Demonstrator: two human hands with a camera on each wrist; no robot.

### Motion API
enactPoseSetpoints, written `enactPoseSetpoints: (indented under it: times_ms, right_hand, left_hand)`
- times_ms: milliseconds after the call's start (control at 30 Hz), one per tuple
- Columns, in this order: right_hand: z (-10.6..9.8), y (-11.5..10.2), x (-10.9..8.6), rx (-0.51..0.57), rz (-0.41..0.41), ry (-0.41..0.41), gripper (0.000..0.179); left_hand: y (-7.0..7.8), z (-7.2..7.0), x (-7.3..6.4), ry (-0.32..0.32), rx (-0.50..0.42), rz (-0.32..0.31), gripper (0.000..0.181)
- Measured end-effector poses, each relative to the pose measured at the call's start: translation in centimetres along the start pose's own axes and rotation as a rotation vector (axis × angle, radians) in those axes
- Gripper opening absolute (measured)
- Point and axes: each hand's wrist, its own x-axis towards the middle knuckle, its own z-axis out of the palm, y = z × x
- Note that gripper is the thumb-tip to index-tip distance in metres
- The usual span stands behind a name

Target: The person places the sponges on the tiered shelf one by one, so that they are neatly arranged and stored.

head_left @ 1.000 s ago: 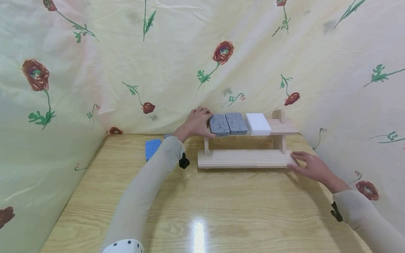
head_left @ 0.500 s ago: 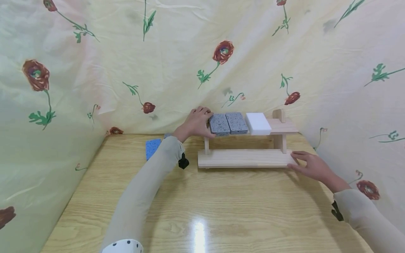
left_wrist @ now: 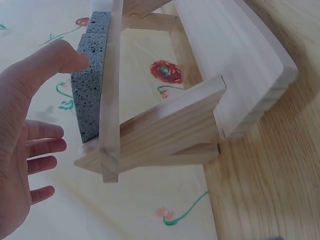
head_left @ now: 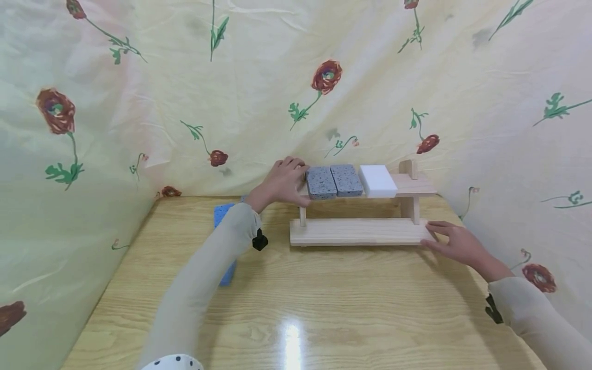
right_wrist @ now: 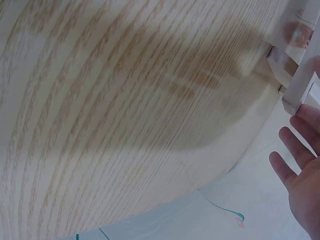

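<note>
A two-tier wooden shelf (head_left: 356, 232) stands near the back of the table. Two grey speckled sponges (head_left: 321, 183) lie side by side on its upper tier, with a white sponge block (head_left: 378, 181) to their right. My left hand (head_left: 283, 184) is at the upper tier's left end, fingers spread. In the left wrist view its thumb overlaps the grey sponge (left_wrist: 87, 107) and the other fingers are apart from it; whether the thumb touches is unclear. My right hand (head_left: 457, 245) holds the lower board's right end between thumb and fingers.
A blue sponge (head_left: 222, 212) and another blue piece (head_left: 228, 275) lie on the wooden table (head_left: 361, 308), partly hidden by my left sleeve. A bit of something grey shows behind the left wrist. Flowered cloth (head_left: 259, 103) hangs behind and at both sides.
My left hand has eased slightly leftward off the left grey sponge, and its forearm has shifted left, uncovering a blue piece. The right hand has stayed in place.
</note>
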Motion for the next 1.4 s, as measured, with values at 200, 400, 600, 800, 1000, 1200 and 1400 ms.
enactPoseSetpoints:
  times_ms: [200, 400, 600, 800, 1000, 1200, 1400]
  right_hand:
    - [0.4, 0.7, 0.0, -0.005, -0.013, 0.016, 0.061]
    - [0.4, 0.8, -0.1, -0.001, -0.012, 0.016, 0.06]
    - [0.4, 0.7, -0.2, -0.002, -0.003, 0.006, 0.061]
    - [0.4, 0.6, -0.1, 0.006, -0.004, 0.003, 0.061]
    - [0.4, 0.6, -0.1, 0.005, -0.021, 0.015, 0.06]
    - [0.4, 0.4, 0.1, 0.007, -0.012, -0.003, 0.061]
    - [0.4, 0.5, 0.4, 0.003, -0.026, 0.01, 0.06]
  left_hand:
    - [-0.7, -0.6, -1.9, -0.005, 0.04, 0.018, 0.1]
    - [-2.1, -0.2, -3.8, -0.001, 0.039, 0.034, 0.101]
    - [-3.4, 0.3, -5.9, -0.013, 0.026, 0.005, 0.099]
    - [-5.1, 1.2, -8.5, -0.026, 0.076, 0.003, 0.098]
    - [-6.9, 2.0, -11.8, -0.048, 0.073, 0.024, 0.097]
    - [-8.3, 2.5, -15.0, -0.077, 0.048, 0.017, 0.098]
    - [-9.6, 2.8, -17.6, -0.127, -0.002, 0.023, 0.098]
